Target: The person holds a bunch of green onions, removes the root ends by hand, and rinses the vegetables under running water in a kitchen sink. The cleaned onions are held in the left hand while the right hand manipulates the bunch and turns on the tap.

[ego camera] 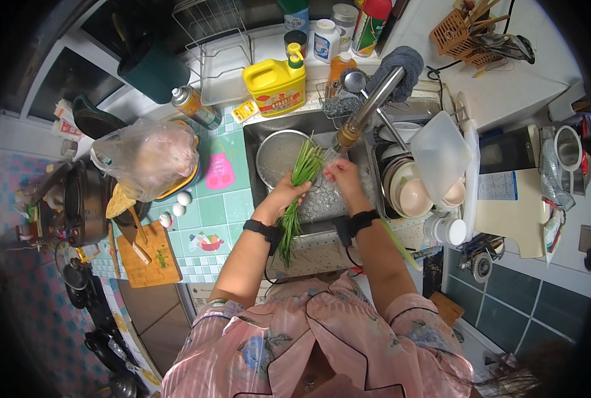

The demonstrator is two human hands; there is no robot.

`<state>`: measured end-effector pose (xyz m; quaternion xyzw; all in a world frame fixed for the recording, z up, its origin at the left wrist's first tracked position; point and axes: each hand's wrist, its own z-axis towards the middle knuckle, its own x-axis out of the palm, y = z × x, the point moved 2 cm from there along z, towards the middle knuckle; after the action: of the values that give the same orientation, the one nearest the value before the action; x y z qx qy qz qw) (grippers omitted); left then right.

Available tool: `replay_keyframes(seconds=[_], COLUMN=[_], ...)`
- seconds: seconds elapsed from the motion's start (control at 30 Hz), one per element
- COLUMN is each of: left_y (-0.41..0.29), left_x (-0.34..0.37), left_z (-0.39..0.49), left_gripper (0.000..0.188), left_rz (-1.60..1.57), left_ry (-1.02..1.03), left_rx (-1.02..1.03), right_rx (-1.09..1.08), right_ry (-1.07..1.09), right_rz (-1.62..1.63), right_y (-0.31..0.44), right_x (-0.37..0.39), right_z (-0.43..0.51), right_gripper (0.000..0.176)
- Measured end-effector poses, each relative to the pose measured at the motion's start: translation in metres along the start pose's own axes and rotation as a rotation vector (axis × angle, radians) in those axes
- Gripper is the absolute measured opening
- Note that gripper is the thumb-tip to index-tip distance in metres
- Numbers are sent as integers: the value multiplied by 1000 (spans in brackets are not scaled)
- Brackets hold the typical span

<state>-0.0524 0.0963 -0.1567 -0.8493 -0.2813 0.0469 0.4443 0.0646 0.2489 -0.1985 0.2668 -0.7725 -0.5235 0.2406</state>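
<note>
My left hand (286,195) grips a bunch of thin green stalks, like garlic chives (305,166), over the stainless steel sink (325,226). Just right of the upper ends of the stalks is my right hand (342,174), its fingers bent together near the faucet's stream; whether they pinch anything is too small to tell. Water falls from the faucet (347,134) and splashes in the basin. A round metal bowl (281,154) holding water sits in the sink's left part, partly behind the stalks.
Bowls (415,197) and a translucent plastic container (442,142) crowd the rack at right. A yellow detergent jug (275,89) stands behind the sink. Leftward are a bagged item (151,154), eggs (178,209), and a cutting board (163,263) with a knife (141,252).
</note>
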Motion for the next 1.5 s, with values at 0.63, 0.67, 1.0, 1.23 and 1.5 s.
replay_keyframes(seconds=[0.63,0.67,1.0,1.23,1.5], left_y=[5,5,2,-3,-4], left_x=[-4,-6,-2,3,1], left_z=[-5,-6,-7,-6,-5], left_gripper=[26,27,27,27,29], left_rz=[-144,-143,-216,-165,-163], left_ry=[230,222,162,198,205], left_rx=[-161,-174,-136,-157,-189], right_rx=[-253,-330,-228,-115,22], right_ry=[-191,-215,-4,-168,-294], right_rz=[-653,-661,-371,-385,140], right_y=[-4,-4,5,10,9], right_x=[1,-6,1,-6,-50], right_z=[7,12,13,22,23], right_gripper=[18,18,25,26,11])
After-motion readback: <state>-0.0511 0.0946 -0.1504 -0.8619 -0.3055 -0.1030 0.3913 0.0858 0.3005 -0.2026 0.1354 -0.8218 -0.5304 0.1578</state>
